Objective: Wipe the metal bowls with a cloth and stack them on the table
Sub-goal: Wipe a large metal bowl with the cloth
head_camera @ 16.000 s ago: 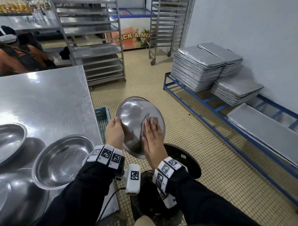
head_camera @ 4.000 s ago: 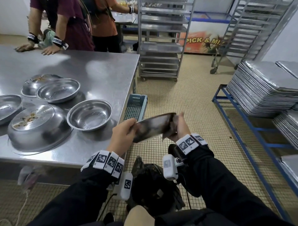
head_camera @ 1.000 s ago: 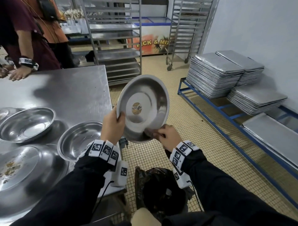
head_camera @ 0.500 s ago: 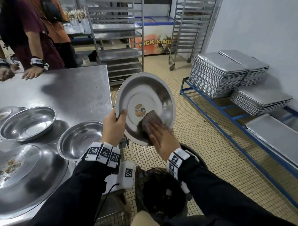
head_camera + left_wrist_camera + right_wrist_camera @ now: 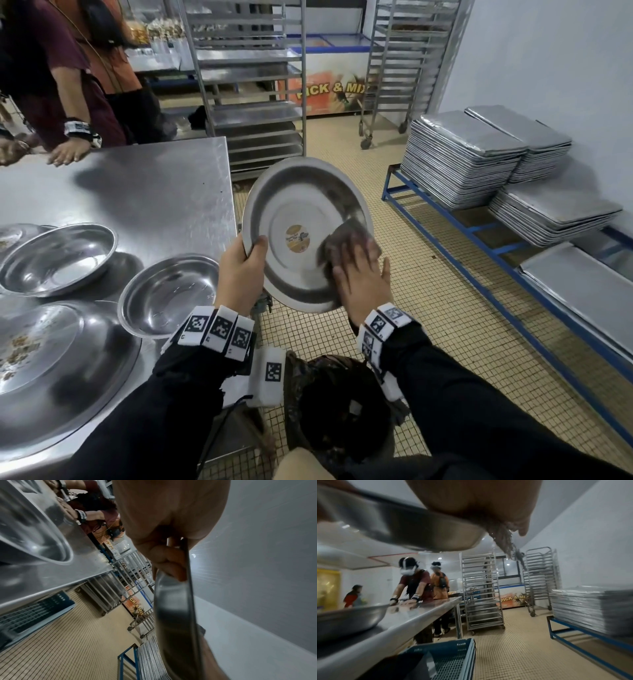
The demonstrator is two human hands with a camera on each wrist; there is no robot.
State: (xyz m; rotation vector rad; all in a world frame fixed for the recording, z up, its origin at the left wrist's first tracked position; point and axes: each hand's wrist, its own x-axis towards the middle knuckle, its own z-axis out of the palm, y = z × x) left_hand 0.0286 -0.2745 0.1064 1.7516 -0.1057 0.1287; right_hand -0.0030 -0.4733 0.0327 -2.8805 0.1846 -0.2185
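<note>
- The round shallow stainless-steel bowl point(image 5: 305, 236) with a small round paper label at its centre is held tilted in the air, inside facing the person, off the right edge of the steel surface point(image 5: 144, 192) and above a dark lined bin point(image 5: 337, 404) on the floor.
- The left hand point(image 5: 241, 270) grips the bowl's left rim, thumb inside and the other fingers point(image 5: 169, 562) curled behind it.
- The right hand point(image 5: 359, 274) lies flat with fingers extended, pressing a grey-brown cloth point(image 5: 337, 240) against the inner wall on the right side; motion blur marks the fingers.
- Step in hand, as judged: wiping the inside. Done well, the cloth should sweep the full inner wall and floor, the left hand turning the rim to present fresh sectors, with firm grip so the pressure does not twist the bowl loose. The label may snag the cloth.
- On the surface near its right edge stands a small empty steel bowl point(image 5: 168, 294); further left a second bowl point(image 5: 58, 260); at the near left a large steel basin point(image 5: 61, 363) carrying food residue. No stack is formed yet.
- Other people lean on the surface's far edge.
- Room: beige small-tile floor, steel rack trolleys point(image 5: 253, 82), stacked metal trays point(image 5: 459, 157) on a blue frame along the right wall, a blue crate point(image 5: 447, 658) beside the surface.
</note>
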